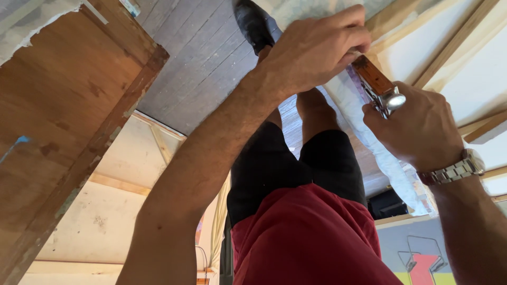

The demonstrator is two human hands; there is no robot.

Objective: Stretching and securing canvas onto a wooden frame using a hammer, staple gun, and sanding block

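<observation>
Both grips close on one tool [379, 87]: your right hand [420, 129] wraps its metal end, your left hand [314, 50] clamps the brown wooden part against white canvas [364, 126], right of centre.

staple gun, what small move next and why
Probably press the staple gun flat and squeeze. The right hand grips its metal end and the left hand pins the white canvas fold over the wooden stretcher bar, so the fabric looks held ready to fix.
</observation>
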